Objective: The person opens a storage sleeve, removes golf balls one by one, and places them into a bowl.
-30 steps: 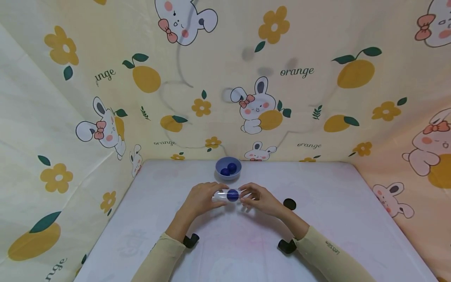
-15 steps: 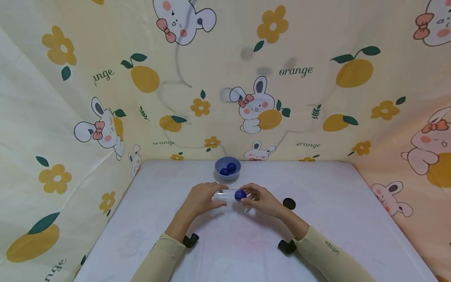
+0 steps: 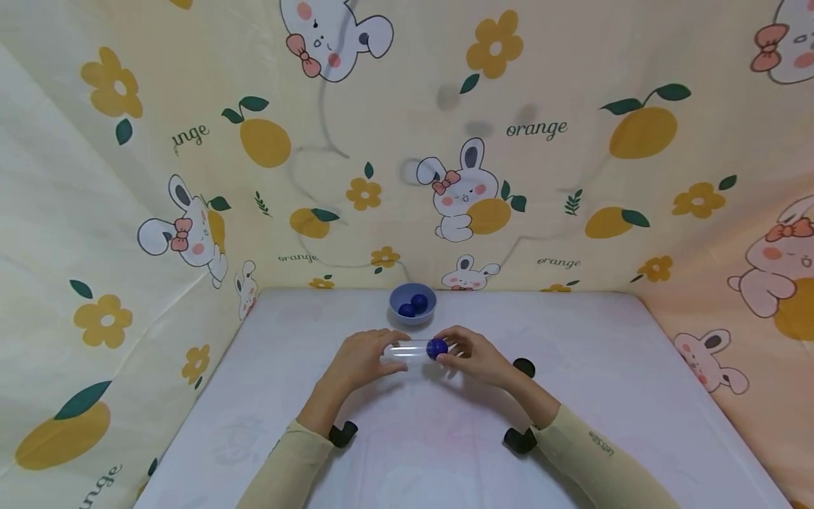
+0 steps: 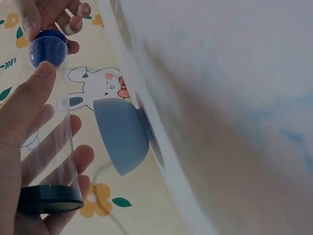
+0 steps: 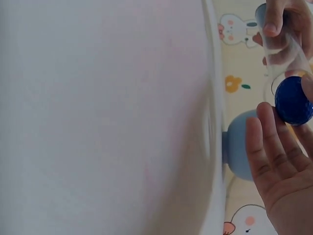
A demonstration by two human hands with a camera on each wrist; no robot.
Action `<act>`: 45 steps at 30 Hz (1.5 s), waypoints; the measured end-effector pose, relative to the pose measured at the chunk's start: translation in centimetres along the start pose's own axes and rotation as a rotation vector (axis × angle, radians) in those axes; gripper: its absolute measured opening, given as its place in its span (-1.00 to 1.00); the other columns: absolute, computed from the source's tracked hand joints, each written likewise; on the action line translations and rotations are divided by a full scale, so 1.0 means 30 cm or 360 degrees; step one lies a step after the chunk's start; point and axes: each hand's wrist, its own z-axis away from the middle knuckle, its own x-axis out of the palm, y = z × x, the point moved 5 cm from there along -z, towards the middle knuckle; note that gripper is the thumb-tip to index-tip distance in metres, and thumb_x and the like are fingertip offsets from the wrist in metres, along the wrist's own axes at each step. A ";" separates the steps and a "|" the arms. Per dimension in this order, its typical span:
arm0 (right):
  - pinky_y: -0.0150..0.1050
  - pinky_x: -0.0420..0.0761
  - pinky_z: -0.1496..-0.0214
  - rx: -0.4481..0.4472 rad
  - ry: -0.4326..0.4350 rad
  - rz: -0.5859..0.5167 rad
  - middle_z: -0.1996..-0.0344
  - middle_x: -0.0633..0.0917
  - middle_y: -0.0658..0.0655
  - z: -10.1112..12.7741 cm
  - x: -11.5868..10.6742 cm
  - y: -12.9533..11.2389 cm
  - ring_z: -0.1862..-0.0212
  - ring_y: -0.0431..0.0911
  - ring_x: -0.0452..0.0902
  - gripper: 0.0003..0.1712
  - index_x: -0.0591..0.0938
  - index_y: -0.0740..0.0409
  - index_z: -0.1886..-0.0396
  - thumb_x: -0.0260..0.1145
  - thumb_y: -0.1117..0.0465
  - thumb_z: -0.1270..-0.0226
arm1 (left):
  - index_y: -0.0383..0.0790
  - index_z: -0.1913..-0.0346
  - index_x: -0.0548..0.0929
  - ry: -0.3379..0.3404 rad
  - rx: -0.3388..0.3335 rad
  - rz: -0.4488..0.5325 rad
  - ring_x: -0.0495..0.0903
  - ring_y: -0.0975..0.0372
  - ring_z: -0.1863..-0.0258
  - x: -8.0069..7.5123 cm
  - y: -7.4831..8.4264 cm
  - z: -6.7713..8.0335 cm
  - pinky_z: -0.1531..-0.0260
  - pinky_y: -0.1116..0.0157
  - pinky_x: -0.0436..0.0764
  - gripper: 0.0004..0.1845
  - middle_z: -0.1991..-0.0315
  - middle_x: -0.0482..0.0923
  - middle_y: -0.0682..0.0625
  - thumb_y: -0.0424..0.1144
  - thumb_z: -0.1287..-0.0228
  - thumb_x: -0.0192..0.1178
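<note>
1. Bunny-print cloth walls close three sides of the white table (image 3: 572, 424).
2. Right hand (image 3: 473, 357) pinches a blue ball (image 3: 436, 348) at the tube's mouth.
3. Left hand (image 3: 362, 357) grips the clear tube (image 3: 407, 350), level above mid-table.
4. Bowl (image 3: 412, 302) sits near the back edge; bare tabletop lies on both sides.

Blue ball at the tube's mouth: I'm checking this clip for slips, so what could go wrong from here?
The blue ball sits right at the open end of the clear tube, which lies sideways; it might drop out and roll across the table. The left hand holds the smooth tube, which could slip. The bowl stands close behind and could get bumped.
</note>
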 end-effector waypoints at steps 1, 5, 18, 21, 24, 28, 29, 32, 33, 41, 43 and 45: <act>-0.26 0.71 0.06 0.0000 0.0008 0.0009 -0.05 0.74 0.25 -0.004 -0.004 -0.002 0.08 0.03 0.73 -0.52 0.60 0.19 -0.34 0.47 0.24 -0.51 | 0.11 -0.32 0.68 -0.0001 -0.0005 0.0012 0.76 0.20 0.05 -0.002 -0.001 0.002 -0.01 0.10 0.72 -0.42 -0.06 0.80 0.07 0.16 -0.30 0.53; -0.26 0.70 0.04 0.0005 0.0037 0.0054 -0.05 0.76 0.23 -0.020 -0.017 -0.011 0.08 0.01 0.74 -0.53 0.62 0.16 -0.31 0.49 0.22 -0.49 | 0.09 -0.33 0.67 -0.0008 -0.0025 0.0044 0.77 0.16 0.04 -0.009 -0.004 0.010 -0.03 0.07 0.72 -0.42 -0.03 0.80 0.03 0.12 -0.30 0.53; -0.19 0.66 -0.02 0.0073 0.0124 0.0153 -0.06 0.74 0.17 -0.083 -0.064 -0.029 0.07 -0.02 0.71 -0.50 0.62 0.09 -0.32 0.51 0.12 -0.48 | 0.10 -0.32 0.67 0.0022 -0.0022 0.0029 0.78 0.14 0.06 -0.011 -0.015 0.028 0.01 0.08 0.73 -0.43 0.01 0.81 0.03 0.13 -0.31 0.53; -0.18 0.67 -0.02 0.0088 0.0131 0.0145 -0.08 0.73 0.18 -0.101 -0.071 -0.030 0.06 -0.01 0.71 -0.50 0.62 0.09 -0.33 0.51 0.11 -0.49 | 0.10 -0.32 0.68 0.0035 -0.0005 0.0023 0.78 0.16 0.08 -0.010 -0.016 0.030 0.04 0.10 0.73 -0.43 0.03 0.81 0.04 0.14 -0.31 0.52; -0.19 0.69 -0.02 0.0087 0.0137 0.0155 -0.09 0.73 0.18 -0.121 -0.076 -0.028 0.06 -0.02 0.71 -0.49 0.62 0.08 -0.33 0.51 0.10 -0.49 | 0.11 -0.31 0.68 0.0042 0.0003 0.0008 0.77 0.19 0.11 -0.007 -0.016 0.032 0.08 0.12 0.73 -0.43 0.04 0.81 0.05 0.16 -0.30 0.52; -0.22 0.71 0.03 0.0066 0.0139 0.0158 -0.08 0.73 0.20 -0.148 -0.081 -0.024 0.07 -0.02 0.72 -0.50 0.62 0.11 -0.32 0.51 0.10 -0.48 | 0.11 -0.31 0.68 0.0047 -0.0004 0.0026 0.76 0.19 0.11 -0.005 -0.017 0.033 0.08 0.10 0.73 -0.43 0.03 0.81 0.05 0.12 -0.29 0.54; -0.23 0.72 0.04 0.0054 0.0139 0.0154 -0.08 0.73 0.22 -0.155 -0.083 -0.023 0.08 -0.02 0.73 -0.49 0.62 0.13 -0.32 0.51 0.11 -0.48 | 0.10 -0.31 0.68 0.0047 -0.0005 0.0036 0.77 0.18 0.11 -0.005 -0.017 0.032 0.07 0.09 0.73 -0.43 0.03 0.81 0.04 0.11 -0.29 0.54; -0.25 0.73 0.08 0.0018 0.0150 0.0174 -0.07 0.74 0.24 -0.177 -0.092 -0.016 0.10 -0.02 0.74 -0.50 0.62 0.18 -0.32 0.50 0.14 -0.49 | 0.10 -0.31 0.68 0.0039 -0.0008 0.0052 0.77 0.16 0.09 -0.002 -0.017 0.030 0.05 0.06 0.73 -0.43 0.02 0.81 0.03 0.10 -0.29 0.55; -0.26 0.73 0.08 0.0004 0.0158 0.0193 -0.07 0.74 0.24 -0.185 -0.095 -0.014 0.10 -0.02 0.74 -0.50 0.62 0.19 -0.31 0.50 0.14 -0.49 | 0.10 -0.32 0.68 0.0030 -0.0008 0.0047 0.77 0.16 0.08 0.000 -0.017 0.029 0.04 0.06 0.73 -0.43 0.01 0.81 0.03 0.11 -0.30 0.54; -0.14 0.72 -0.05 -0.0035 0.0223 0.0330 -0.12 0.74 0.24 -0.248 -0.105 -0.011 0.00 0.04 0.72 -0.47 0.64 0.20 -0.32 0.53 0.13 -0.46 | 0.09 -0.32 0.68 0.0012 0.0036 0.0029 0.77 0.16 0.01 0.006 -0.011 0.028 -0.01 0.05 0.73 -0.43 -0.02 0.81 0.05 0.14 -0.32 0.51; -0.09 0.71 -0.11 -0.0041 0.0229 0.0374 -0.14 0.73 0.25 -0.260 -0.104 -0.009 -0.05 0.07 0.71 -0.46 0.63 0.22 -0.33 0.53 0.13 -0.46 | 0.08 -0.32 0.68 0.0018 0.0049 0.0035 0.77 0.15 0.00 0.005 -0.007 0.030 0.00 0.04 0.73 -0.43 -0.02 0.81 0.04 0.14 -0.31 0.52; -0.06 0.70 -0.15 -0.0040 0.0230 0.0408 -0.16 0.73 0.26 -0.273 -0.104 -0.004 -0.08 0.09 0.70 -0.46 0.63 0.22 -0.33 0.52 0.13 -0.46 | 0.08 -0.32 0.69 0.0018 0.0052 0.0028 0.77 0.15 0.00 0.005 -0.005 0.030 0.01 0.04 0.73 -0.43 -0.02 0.81 0.03 0.15 -0.31 0.52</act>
